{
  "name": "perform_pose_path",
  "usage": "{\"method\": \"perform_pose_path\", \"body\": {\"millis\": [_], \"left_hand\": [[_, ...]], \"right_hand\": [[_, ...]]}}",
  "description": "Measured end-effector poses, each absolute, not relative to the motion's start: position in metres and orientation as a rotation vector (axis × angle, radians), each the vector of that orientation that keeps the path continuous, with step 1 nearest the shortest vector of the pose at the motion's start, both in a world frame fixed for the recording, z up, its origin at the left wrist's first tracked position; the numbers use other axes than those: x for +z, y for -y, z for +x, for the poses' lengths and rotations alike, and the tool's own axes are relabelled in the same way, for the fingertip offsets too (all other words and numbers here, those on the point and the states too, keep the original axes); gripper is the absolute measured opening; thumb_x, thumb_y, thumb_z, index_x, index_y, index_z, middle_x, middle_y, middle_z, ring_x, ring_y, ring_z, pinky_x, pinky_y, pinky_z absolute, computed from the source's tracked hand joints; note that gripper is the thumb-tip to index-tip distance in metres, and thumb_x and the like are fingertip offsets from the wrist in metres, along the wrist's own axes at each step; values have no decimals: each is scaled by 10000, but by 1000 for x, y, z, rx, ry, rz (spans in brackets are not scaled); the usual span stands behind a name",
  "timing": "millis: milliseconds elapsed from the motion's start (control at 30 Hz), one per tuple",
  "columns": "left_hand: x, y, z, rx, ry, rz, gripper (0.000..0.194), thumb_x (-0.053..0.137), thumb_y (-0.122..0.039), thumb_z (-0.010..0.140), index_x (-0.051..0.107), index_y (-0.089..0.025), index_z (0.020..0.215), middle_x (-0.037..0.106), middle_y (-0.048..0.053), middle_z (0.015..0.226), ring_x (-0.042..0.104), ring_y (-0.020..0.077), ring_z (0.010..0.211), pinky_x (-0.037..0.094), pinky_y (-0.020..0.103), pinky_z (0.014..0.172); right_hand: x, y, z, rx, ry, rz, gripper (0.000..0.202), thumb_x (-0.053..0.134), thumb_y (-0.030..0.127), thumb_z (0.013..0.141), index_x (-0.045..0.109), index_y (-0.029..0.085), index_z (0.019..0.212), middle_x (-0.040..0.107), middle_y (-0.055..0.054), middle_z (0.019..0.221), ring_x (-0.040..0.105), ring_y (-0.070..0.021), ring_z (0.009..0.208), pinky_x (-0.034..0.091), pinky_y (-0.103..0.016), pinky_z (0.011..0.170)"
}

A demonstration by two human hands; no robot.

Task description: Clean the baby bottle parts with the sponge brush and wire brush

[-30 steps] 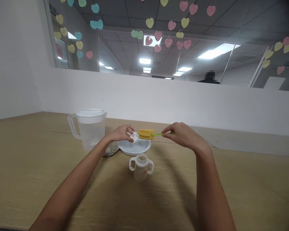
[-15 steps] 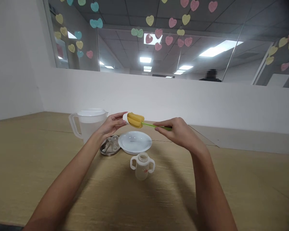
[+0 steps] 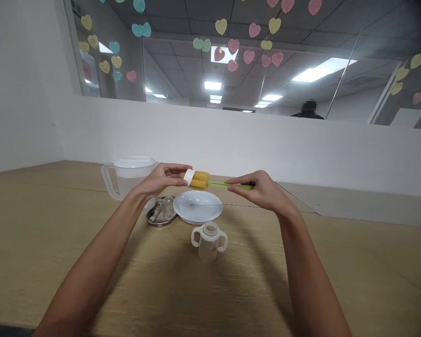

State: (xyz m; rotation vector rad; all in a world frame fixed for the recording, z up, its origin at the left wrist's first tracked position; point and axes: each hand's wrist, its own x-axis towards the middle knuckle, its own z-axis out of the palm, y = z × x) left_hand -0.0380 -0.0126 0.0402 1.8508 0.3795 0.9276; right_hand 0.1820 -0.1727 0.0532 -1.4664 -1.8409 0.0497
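Note:
My left hand [image 3: 164, 179] pinches a white bottle ring [image 3: 188, 177] between thumb and fingers. The yellow sponge head of a bottle brush [image 3: 200, 180] runs through the ring, and its tip shows on the far side near my left fingers. My right hand [image 3: 257, 189] is closed on the brush's thin green handle. Both are held up in the air above a white bowl [image 3: 197, 220]. Below them a clear baby bottle [image 3: 208, 250] with two white handles stands upright on the table, its mouth uncovered.
A lidded translucent pitcher [image 3: 126, 178] stands behind my left forearm. Beside the bowl, a round metal tray [image 3: 157, 223] holds small clear bottle parts [image 3: 167, 208]. A white wall [image 3: 249, 145] and a window with heart-shaped notes rise behind the wooden table [image 3: 154, 290]. A person [image 3: 308, 110] shows beyond the glass.
The brush head has gone deeper through the white ring, and its tip now shows on the left side. The ring has turned more side-on. The bottle, bowl and tray stay put.

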Motion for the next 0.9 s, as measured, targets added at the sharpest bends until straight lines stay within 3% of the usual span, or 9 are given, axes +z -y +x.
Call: {"method": "perform_pose_path", "body": {"millis": [500,900], "left_hand": [[41,13,-41,883,-234,1770,497,784,-165,490,661,-155,971,639,108,1044,574,242,977,474,368,844],[38,19,-29,944,-405,1904,513,798,-196,484,646,-142,972,655,85,985,588,228,933,490,358,826]], "right_hand": [[51,162,185,247,1735,-1405,220,601,360,736,720,217,854,683,-35,945,606,-219,874,473,-303,745],[49,157,185,201,1742,-1408,183,588,308,745,720,238,851,680,-16,958,599,-218,935,469,-295,779]]}}
